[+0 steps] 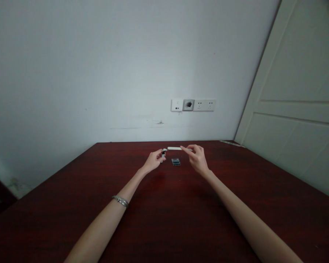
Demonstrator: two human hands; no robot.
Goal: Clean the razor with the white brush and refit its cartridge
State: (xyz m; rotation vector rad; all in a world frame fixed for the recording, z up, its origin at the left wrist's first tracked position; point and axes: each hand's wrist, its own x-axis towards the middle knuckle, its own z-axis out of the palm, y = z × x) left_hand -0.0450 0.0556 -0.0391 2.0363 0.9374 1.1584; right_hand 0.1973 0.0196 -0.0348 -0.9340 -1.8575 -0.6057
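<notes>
A: Where is the white stick (174, 148)?
B: In the right hand (197, 157), pinched narrowly near its right end. Most of its visible length juts left of the grip, toward the left hand (153, 160).
A: And the left hand?
B: Its fingers are closed around a small tool (163, 155), dark and pale, whose shiny head pokes out above the grip, just beside the stick's tip.
A: Do they touch?
B: I cannot tell; they are too small. The fingers cover part of the tool, and the stick's right end is partly hidden too.
A: What lies between the hands?
B: A small clear case (176, 162) on the red-brown table (153, 208), apart from both grips. Its contents are hard to make out. Both forearms are cut off by the lower edge.
</notes>
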